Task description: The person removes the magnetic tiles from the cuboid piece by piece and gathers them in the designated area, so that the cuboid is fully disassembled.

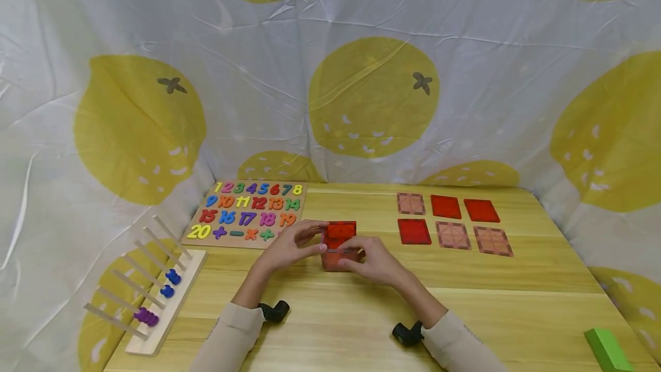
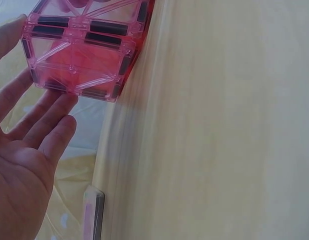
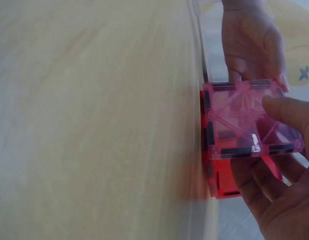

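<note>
In the middle of the table in the head view, a small box of see-through magnetic tiles [image 1: 341, 229] stands between both hands. My left hand [image 1: 292, 245] holds its left side, thumb near the front corner and a finger at the back corner. In the left wrist view its other fingers spread along the box's edge. My right hand [image 1: 376, 260] pinches a pink clear magnetic tile [image 3: 234, 120], thumb on its face and fingers behind it. That tile lies against the box's edge, and a red tile [image 3: 227, 182] shows below it. Part of the box is hidden by the fingers.
Loose red and pink tiles [image 1: 415, 231] lie in two rows at the right back. A number board [image 1: 227, 241] lies at the left back, with a wooden peg rack [image 1: 170, 309] in front. A green block [image 1: 607, 349] sits at the right front. Patterned cloth [image 1: 248, 102] hangs behind.
</note>
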`<state>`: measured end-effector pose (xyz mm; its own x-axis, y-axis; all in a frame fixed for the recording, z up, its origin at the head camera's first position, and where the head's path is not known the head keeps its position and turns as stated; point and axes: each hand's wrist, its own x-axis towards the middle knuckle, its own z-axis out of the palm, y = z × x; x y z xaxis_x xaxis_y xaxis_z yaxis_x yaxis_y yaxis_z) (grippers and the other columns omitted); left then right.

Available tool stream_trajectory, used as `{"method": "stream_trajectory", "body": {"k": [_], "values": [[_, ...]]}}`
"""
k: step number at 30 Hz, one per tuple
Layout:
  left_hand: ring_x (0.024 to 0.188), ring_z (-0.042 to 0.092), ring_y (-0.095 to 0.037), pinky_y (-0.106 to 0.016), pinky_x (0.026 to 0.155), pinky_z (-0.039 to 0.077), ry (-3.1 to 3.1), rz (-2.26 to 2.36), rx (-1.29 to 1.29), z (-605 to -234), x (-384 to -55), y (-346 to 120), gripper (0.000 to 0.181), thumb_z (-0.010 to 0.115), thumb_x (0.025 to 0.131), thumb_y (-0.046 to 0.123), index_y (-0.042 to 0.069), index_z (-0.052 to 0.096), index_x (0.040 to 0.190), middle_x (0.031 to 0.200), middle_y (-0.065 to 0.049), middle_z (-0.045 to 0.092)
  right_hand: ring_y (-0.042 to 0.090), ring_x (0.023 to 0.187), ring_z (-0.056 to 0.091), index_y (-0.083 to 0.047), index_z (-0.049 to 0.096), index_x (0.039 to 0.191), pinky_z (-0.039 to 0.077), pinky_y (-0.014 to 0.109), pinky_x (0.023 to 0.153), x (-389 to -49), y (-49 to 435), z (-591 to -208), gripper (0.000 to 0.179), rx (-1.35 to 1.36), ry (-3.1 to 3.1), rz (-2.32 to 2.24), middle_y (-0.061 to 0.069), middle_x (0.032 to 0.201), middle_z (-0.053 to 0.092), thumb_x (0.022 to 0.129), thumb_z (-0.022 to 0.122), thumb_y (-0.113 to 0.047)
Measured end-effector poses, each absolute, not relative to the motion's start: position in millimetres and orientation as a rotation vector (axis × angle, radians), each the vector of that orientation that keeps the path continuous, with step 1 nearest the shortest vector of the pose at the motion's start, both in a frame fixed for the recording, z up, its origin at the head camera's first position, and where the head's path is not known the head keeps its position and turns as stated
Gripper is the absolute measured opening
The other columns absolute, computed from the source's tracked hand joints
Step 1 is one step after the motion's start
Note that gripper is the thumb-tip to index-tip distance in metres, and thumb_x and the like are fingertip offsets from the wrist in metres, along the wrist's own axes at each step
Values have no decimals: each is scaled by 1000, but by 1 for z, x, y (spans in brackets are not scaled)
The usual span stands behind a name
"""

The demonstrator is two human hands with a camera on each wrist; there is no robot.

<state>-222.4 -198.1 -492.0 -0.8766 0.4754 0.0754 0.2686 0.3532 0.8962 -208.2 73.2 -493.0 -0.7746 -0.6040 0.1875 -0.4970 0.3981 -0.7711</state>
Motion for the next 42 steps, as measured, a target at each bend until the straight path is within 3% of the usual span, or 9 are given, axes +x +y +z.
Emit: {"method": "stream_trajectory", "body": {"k": [9, 29, 42], "values": [[146, 47, -31, -51, 121, 38, 2385, 1559, 677, -491, -222, -199, 55, 75, 96, 32, 20, 56, 147, 152, 0, 54, 6, 88, 67, -15, 79, 110, 59, 24, 79, -208, 73, -494, 15, -995, 2548, -1327, -6, 101, 76, 96, 74, -19], [145, 48, -31, -49, 121, 39, 2376, 1565, 677, -495, -224, -200, 56, 77, 95, 30, 22, 57, 147, 152, -1, 55, 8, 91, 68, -17, 77, 112, 58, 24, 79, -207, 80, -496, 16, -893, 2500, -1401, -6, 103, 76, 97, 73, -24], [146, 48, -30, -49, 121, 38, 2363, 1579, 654, -493, -223, -198, 58, 77, 94, 30, 19, 56, 147, 152, -1, 55, 11, 81, 63, -14, 75, 113, 58, 24, 72, -208, 88, -494, 17, -802, 2512, -1475, -3, 96, 72, 99, 72, -23]]}}
